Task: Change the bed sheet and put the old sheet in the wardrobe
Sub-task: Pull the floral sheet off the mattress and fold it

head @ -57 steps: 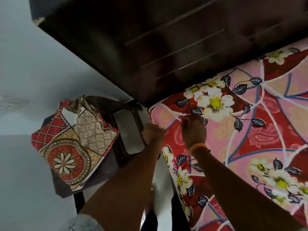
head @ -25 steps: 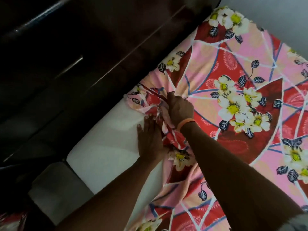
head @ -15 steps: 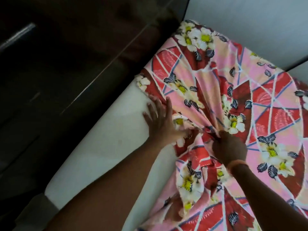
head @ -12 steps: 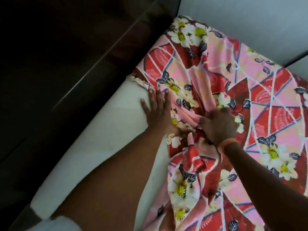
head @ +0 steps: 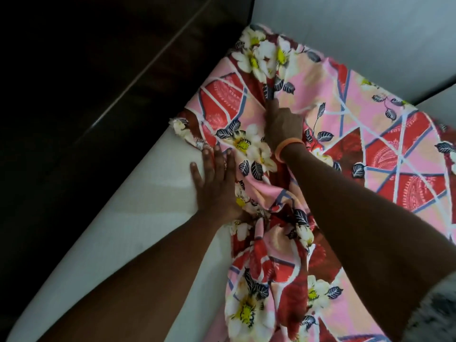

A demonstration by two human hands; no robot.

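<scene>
- fingers (head: 272,107) of the right hand (head: 283,127) curl into the pink floral cotton bed sheet (head: 370,134), bunching it; a hard tug risks snagging it.
- left hand (head: 217,183) lies flat, fingers straight, on the bare white mattress (head: 138,218), pinning the sheet edge, which could resist the pull.

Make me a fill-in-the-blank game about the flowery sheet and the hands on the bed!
1. The left hand lies flat with its fingers ____.
2. The right hand grips a fold of the flowery ____.
3. The bare mattress is the colour ____.
4. The band on the right wrist is ____.

Missing words: straight; sheet; white; orange
</scene>
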